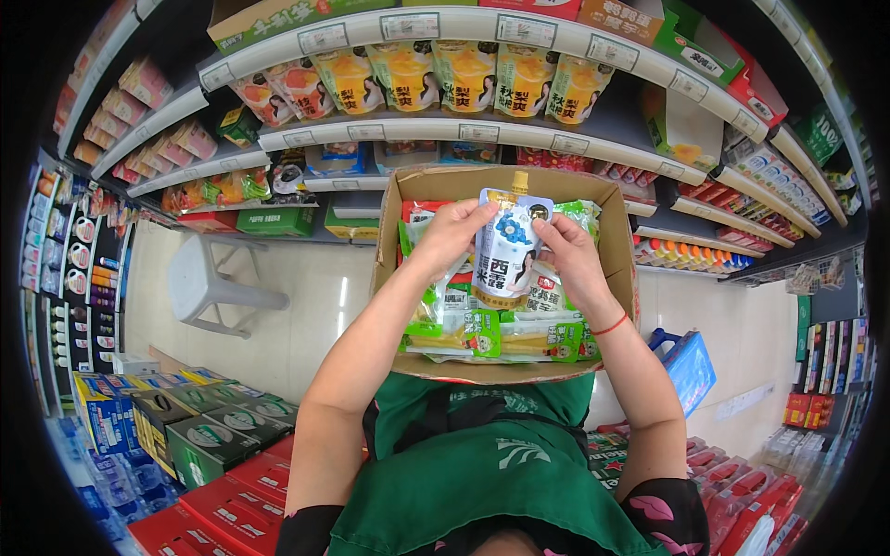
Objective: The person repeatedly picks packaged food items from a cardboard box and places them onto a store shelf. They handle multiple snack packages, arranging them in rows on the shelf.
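Between both hands I hold a light-purple spouted drink pouch (504,243) upright, its gold cap (519,182) at the top and blueberries printed on its front. My left hand (455,233) pinches its upper left edge, and my right hand (567,250) grips the right edge. Just below the pouch is an open cardboard box (619,243), its back wall close to the shelf. Inside lie several snack packets, among them green-and-clear bags (462,337) at the near side. The pouch covers part of the contents.
Ahead, a shelf (417,132) carries a row of yellow spouted pouches (467,76). A grey plastic stool (208,285) stands on the floor at left. Green drink cartons (215,438) and red cartons (229,500) are stacked lower left. A blue object (688,372) stands at right.
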Tool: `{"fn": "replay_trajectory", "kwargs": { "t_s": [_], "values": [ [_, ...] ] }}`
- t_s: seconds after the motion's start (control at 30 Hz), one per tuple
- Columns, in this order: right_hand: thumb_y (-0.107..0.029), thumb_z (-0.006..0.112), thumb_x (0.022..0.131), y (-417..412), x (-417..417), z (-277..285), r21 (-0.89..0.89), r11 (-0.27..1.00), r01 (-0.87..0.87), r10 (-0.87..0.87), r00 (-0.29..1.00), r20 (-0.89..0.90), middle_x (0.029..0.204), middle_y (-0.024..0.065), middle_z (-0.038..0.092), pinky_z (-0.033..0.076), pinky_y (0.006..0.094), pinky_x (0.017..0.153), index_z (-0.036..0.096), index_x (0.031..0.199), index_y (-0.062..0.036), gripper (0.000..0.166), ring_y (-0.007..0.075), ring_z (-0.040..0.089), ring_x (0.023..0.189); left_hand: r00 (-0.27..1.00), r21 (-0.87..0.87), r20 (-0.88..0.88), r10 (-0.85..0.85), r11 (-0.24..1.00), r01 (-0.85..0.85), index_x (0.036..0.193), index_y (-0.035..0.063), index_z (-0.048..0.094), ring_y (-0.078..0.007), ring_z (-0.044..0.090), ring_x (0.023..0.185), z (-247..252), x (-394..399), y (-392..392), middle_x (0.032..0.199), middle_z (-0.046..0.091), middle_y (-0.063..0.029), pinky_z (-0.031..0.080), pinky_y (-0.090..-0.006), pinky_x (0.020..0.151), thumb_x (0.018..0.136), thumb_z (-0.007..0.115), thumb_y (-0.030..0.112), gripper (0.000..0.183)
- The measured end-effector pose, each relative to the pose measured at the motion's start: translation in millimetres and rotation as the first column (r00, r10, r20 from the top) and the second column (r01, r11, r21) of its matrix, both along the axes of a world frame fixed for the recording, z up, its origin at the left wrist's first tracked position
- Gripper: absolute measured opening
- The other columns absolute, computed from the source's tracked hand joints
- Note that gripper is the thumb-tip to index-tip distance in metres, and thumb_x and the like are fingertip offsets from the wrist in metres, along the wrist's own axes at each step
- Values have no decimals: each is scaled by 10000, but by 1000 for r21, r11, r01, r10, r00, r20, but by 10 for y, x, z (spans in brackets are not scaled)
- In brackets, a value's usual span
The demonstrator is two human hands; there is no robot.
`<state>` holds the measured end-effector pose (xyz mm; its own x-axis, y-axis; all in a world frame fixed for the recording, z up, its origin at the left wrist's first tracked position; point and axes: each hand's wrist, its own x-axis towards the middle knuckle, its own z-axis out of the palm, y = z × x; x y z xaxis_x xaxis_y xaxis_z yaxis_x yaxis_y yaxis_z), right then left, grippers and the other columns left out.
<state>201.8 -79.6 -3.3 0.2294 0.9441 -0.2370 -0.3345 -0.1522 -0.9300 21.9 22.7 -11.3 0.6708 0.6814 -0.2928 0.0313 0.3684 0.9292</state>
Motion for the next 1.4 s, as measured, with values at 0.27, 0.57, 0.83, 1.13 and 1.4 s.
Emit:
{"fn": "replay_trajectory", "kwargs": {
  "t_s": [0.27, 0.57, 0.83, 1.13, 1.4],
  "values": [
    [-204, 622, 951, -13, 31, -57, -16, 996, 85, -85, 996, -30, 878, -36, 650, 486, 230, 702, 656, 936, -92, 119, 35, 577, 790, 998, -10, 22, -63, 998, 63, 1121, 90, 658, -74, 628, 910, -17, 30, -6, 1017, 679, 3, 511, -264, 802, 965, 588, 375, 332],
    [-205, 620, 949, -8, 71, -87, 13, 994, 113, -112, 992, -53, 873, -45, 648, 481, 242, 730, 655, 940, -90, 121, 32, 573, 793, 957, 59, -115, -267, 960, 275, 1138, 47, 641, -94, 627, 913, -194, 6, -22, 1038, 689, -25, 507, -275, 791, 921, 667, 246, 295],
    [-198, 622, 947, 5, 67, 12, 18, 991, 131, -130, 989, -72, 909, -32, 646, 486, 253, 737, 640, 971, -85, 117, 40, 576, 816, 944, 38, -179, -278, 956, 289, 1104, 61, 643, -90, 629, 869, -94, -1, -34, 988, 693, -19, 513, -282, 726, 923, 664, 229, 248],
    [-168, 608, 947, -7, 94, -67, 24, 994, 103, -102, 994, -35, 943, -6, 637, 489, 261, 750, 613, 982, -76, 98, 68, 574, 859, 951, 81, -183, -249, 960, 267, 1086, 86, 647, -52, 574, 808, -137, 16, -11, 958, 678, 25, 466, -240, 659, 939, 635, 271, 236],
    [-140, 592, 945, -62, 201, 45, -100, 995, 6, 10, 988, 157, 969, 18, 635, 481, 249, 763, 585, 1014, -39, 123, 76, 577, 882, 963, 69, -142, -228, 969, 239, 1212, 82, 628, -60, 618, 909, -201, 70, 92, 1046, 682, 3, 502, -237, 755, 989, 554, 231, 278]
  ]
}}
